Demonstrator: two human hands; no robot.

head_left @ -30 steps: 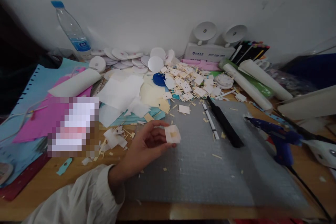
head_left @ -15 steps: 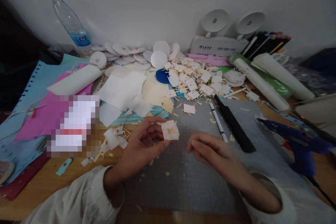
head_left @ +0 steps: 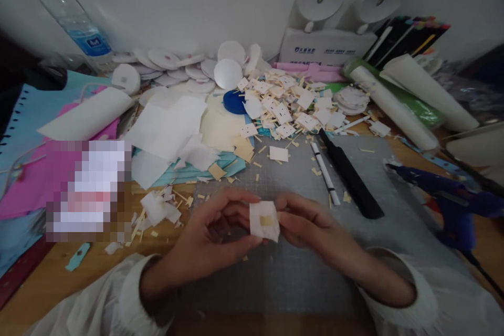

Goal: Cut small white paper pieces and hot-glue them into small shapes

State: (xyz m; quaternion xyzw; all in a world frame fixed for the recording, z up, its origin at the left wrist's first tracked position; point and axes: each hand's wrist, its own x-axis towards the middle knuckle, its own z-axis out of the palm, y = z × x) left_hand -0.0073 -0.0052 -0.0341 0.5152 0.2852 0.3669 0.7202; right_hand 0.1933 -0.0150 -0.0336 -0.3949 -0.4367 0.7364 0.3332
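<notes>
My left hand (head_left: 212,233) pinches a small white square piece (head_left: 264,220) with a tan patch in its middle, thumb below and fingers above. My right hand (head_left: 311,223) meets it from the right, fingertips closed on the square's right edge. Both hands hover over the grey cutting mat (head_left: 299,273) near the table's front. A heap of similar small white squares and tan strips (head_left: 287,107) lies behind the mat. One loose square (head_left: 279,154) rests on the mat's far edge.
A black knife handle (head_left: 350,178) and a white pen (head_left: 325,172) lie on the mat's right. A blue glue gun (head_left: 444,197) sits far right. White sheets (head_left: 169,128), round white discs (head_left: 177,65), rolled paper (head_left: 394,115), a water bottle (head_left: 66,13) and pink and blue sheets crowd the back and left.
My right hand came into view from the right and closed on the square held by my left hand. The view tilted downward, and both hands now sit lower in the frame.
</notes>
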